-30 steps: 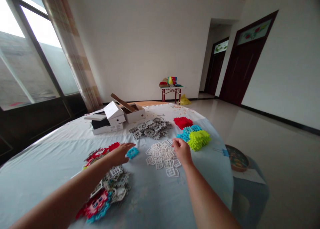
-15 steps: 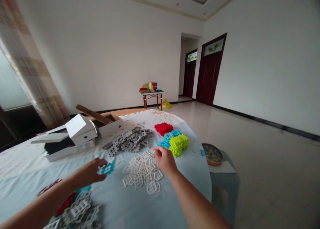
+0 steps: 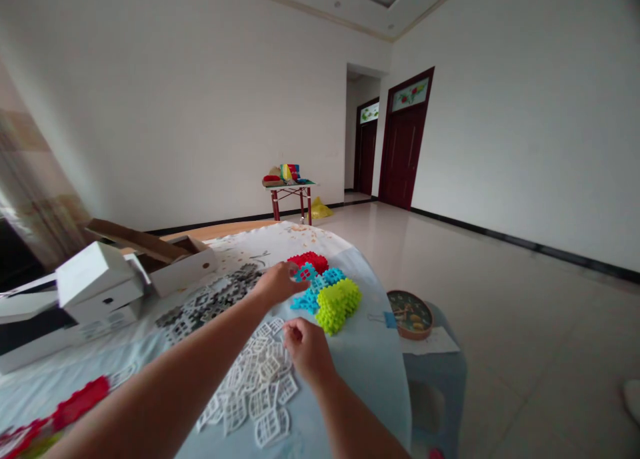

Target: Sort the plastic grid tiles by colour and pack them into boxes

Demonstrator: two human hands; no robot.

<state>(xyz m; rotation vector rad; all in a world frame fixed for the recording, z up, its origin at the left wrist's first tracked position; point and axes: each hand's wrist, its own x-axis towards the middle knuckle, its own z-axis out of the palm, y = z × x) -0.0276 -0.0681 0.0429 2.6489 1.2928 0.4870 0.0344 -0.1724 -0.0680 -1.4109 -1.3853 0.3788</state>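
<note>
My left hand (image 3: 281,284) holds a blue piece (image 3: 305,272) by its edge, over the blue pile (image 3: 316,291) and close to the red pile (image 3: 314,260). Right of the blue pile lies a heap of lime green pieces (image 3: 339,304). My right hand (image 3: 306,345) is closed in a loose curl at the upper right edge of the white window-shaped pieces (image 3: 260,379); what its fingers hold, if anything, is too small to make out. Grey pieces (image 3: 215,299) are heaped behind my left forearm.
White boxes (image 3: 100,282) and an opened box (image 3: 177,269) stand at the table's left. Red pieces (image 3: 80,402) lie at the lower left. A stool (image 3: 435,372) beside the table's right edge bears a round tray (image 3: 410,314).
My left hand has carried the blue piece rightward and away from me, over to the coloured piles. My right hand is slightly lower and still closed. The view has turned to the right.
</note>
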